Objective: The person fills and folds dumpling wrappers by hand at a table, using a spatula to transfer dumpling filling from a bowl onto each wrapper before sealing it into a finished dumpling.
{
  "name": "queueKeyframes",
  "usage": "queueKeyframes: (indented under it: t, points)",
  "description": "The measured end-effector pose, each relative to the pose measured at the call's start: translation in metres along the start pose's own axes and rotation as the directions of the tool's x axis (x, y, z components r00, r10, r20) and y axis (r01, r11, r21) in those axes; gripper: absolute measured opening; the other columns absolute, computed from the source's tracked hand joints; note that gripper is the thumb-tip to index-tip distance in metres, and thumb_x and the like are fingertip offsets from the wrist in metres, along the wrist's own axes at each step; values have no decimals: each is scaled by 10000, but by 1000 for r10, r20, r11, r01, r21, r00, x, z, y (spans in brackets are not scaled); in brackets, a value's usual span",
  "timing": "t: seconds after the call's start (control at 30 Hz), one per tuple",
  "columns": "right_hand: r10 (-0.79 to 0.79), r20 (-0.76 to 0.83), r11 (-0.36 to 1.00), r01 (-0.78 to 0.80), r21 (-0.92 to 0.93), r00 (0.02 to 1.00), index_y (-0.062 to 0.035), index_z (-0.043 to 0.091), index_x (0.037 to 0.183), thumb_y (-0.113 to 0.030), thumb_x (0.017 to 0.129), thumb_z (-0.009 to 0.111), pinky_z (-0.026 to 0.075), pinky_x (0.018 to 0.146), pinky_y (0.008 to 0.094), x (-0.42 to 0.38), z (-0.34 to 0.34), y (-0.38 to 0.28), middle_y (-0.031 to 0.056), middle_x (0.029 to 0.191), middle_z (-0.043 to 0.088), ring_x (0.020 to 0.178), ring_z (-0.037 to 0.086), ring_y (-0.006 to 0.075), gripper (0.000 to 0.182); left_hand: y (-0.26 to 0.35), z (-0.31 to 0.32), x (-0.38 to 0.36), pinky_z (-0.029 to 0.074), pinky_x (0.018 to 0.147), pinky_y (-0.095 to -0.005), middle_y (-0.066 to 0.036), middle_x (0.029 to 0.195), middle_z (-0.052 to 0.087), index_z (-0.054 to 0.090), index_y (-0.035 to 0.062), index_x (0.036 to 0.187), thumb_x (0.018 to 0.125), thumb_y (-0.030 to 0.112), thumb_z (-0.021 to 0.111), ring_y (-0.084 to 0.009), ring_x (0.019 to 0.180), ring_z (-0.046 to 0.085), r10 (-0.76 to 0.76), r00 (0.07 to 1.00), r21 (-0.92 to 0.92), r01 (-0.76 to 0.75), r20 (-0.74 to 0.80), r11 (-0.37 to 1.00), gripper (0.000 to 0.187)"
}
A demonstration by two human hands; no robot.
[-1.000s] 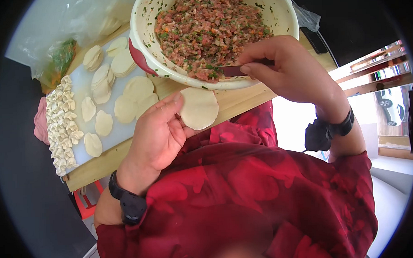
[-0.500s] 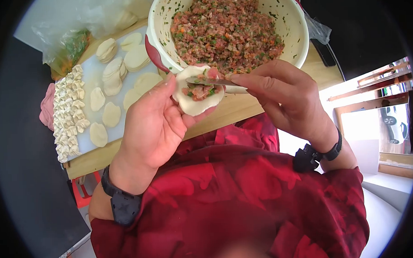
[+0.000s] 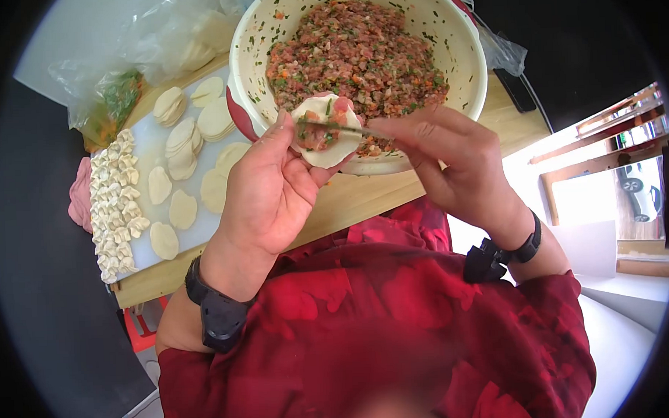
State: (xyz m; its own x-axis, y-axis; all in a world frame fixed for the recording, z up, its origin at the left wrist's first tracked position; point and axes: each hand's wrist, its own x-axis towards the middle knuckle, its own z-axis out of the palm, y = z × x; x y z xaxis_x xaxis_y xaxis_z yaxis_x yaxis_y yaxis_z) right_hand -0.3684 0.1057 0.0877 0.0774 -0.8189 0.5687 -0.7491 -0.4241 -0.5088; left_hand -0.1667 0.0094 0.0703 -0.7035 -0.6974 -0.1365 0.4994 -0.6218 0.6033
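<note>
On my left hand (image 3: 271, 200) rests a round dumpling wrapper (image 3: 325, 156), its edge pinched lightly between thumb and fingers. Meat filling (image 3: 317, 138) with green bits lies in the middle of the wrapper. My right hand (image 3: 451, 161) grips a thin metal utensil (image 3: 352, 129) by one end, and its flat blade lies over the filling. The tool's far end is partly covered with meat. Just beyond both hands stands a large cream bowl (image 3: 468, 83) with red handles, holding a mound of minced meat mixture (image 3: 358, 53).
A white board (image 3: 145, 234) to the left carries loose wrappers (image 3: 183, 209), stacked wrappers (image 3: 183, 144) and rows of folded dumplings (image 3: 115, 205). Plastic bags (image 3: 98, 92) lie behind it. A dark phone (image 3: 516, 90) sits on the wooden table (image 3: 393, 191), right of the bowl. Pink cloth (image 3: 80, 194) hangs at the left edge.
My view has shifted slightly, with the bowl now further left. The wrapper has tilted a little, and the utensil still lies over the filling.
</note>
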Motion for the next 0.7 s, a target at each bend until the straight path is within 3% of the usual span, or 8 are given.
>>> queueKeyframes:
  t: [0.17,0.3,0.37,0.4,0.43,0.53,0.63,0.7]
  points:
    - [43,1,999,-43,-7,999,-77,697,1080,29,820,637,502,612,357,4,-3,13,114,781,623,701,620,284,288,3,-5,1,463,1061,-461,-161,1383,488,326,8,1413,1051,197,348,-302,1246,525,5,999,-6,-5,-34,1000,409]
    - [114,-75,971,-127,-201,991,-57,695,1053,1,845,618,493,608,346,4,-3,22,123,799,636,690,621,288,229,10,-7,-3,458,1078,-442,-161,1409,463,295,-2,1437,1054,196,346,-293,1285,493,31,996,67,-25,-85,997,434]
    - [168,-121,974,-184,-134,978,-50,694,1035,-2,857,611,490,609,336,5,-5,23,128,793,632,689,628,275,202,13,-10,-3,458,1078,-443,-163,1410,461,286,-4,1440,1052,188,353,-297,1287,491,42,997,87,-37,-59,996,438]
    - [204,-137,975,-214,-60,969,-54,676,1028,-18,875,612,445,559,290,3,-2,22,77,746,618,624,583,172,170,14,-10,-3,457,1078,-448,-163,1413,458,281,-2,1442,1052,188,351,-299,1287,491,35,999,77,-32,-41,997,439]
    - [206,-139,975,-216,-61,969,-54,676,1028,-18,875,612,445,559,290,2,0,18,77,746,618,624,583,172,170,13,-10,-4,456,1079,-452,-162,1416,455,276,0,1445,1052,187,349,-301,1287,490,27,999,67,-25,-23,997,441]
    - [412,49,836,-398,377,910,-66,621,1027,-42,845,684,326,529,201,5,9,8,-46,725,525,606,390,26,193,13,-8,-3,456,1076,-455,-163,1420,451,278,0,1444,1055,193,332,-306,1287,490,1,1000,71,-1,-8,997,438]
    - [423,227,809,-479,341,877,-65,614,1034,-28,815,714,343,534,207,11,10,-7,-37,754,537,607,410,36,244,12,-5,-3,469,1056,-451,-152,1388,477,297,1,1427,1058,218,323,-292,1259,516,-37,999,77,34,39,996,430]
    - [335,166,857,-373,354,927,-67,630,990,-18,801,724,355,531,212,11,24,-5,-24,776,541,611,430,41,216,13,-4,-5,466,1058,-443,-152,1391,476,302,1,1425,1061,239,315,-287,1262,514,-52,997,71,48,53,996,435]
